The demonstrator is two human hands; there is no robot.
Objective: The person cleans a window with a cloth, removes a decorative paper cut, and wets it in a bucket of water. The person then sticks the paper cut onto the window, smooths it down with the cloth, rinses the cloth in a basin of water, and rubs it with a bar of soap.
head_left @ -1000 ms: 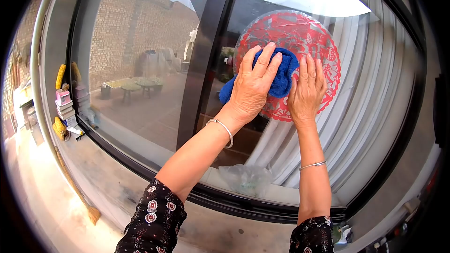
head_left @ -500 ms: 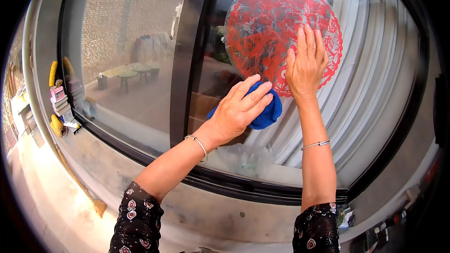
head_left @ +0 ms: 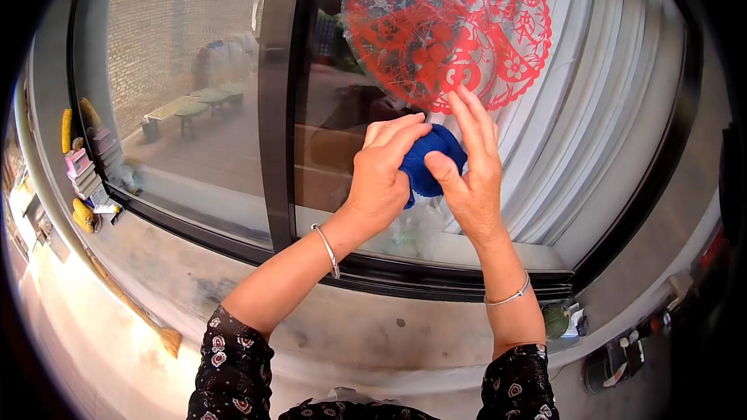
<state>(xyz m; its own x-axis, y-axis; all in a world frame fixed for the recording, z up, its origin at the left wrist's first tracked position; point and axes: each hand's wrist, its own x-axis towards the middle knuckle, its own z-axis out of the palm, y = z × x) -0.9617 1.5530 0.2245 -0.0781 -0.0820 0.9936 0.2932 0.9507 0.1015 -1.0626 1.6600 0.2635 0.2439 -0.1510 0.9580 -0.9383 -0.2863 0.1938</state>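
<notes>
A bunched blue cloth (head_left: pixel 432 157) is between my two hands, in front of the window glass. My left hand (head_left: pixel 381 167) is closed on the cloth's left side, its fingers curled over the upper edge. At the cloth's right edge is my right hand (head_left: pixel 475 179), fingers stretched upward and thumb overlapping the cloth; whether the thumb presses on it I cannot tell. Just above the fingertips, a round red paper-cut decoration (head_left: pixel 447 27) sits on the window, with a wrinkled, clear-looking film over its left part. Each wrist wears a silver bangle.
A dark window frame (head_left: pixel 280 109) divides the panes, and white curtains (head_left: pixel 591 109) hang behind the right one. On the left of the sill are corn cobs (head_left: pixel 67 131) and small stacked boxes (head_left: pixel 82 171). A broom (head_left: pixel 167 338) leans below. A round green object (head_left: pixel 555 320) lies at right.
My right hand has come down off the red decoration to the blue cloth. My left hand has turned and now grips the cloth rather than lying flat over it. The view has shifted slightly.
</notes>
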